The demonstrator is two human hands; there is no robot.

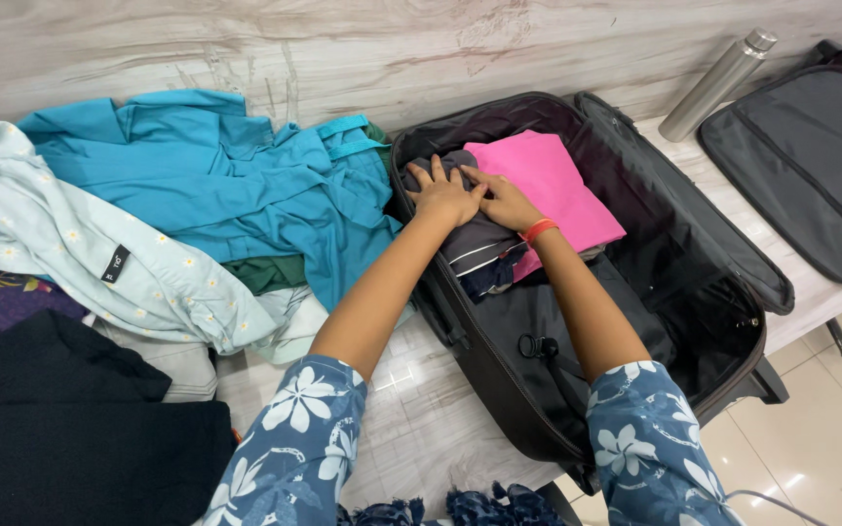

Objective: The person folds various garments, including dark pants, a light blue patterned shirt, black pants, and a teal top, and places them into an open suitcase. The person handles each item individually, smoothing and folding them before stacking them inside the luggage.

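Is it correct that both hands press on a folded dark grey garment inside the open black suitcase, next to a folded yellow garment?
Not quite. The head view shows the left hand and the right hand pressing on the folded dark grey garment inside the open black suitcase, but the folded garment beside it is pink, not yellow.

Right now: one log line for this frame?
left hand: flat on grey folded garment | right hand: beside it, by pink folded garment | black suitcase: open on table
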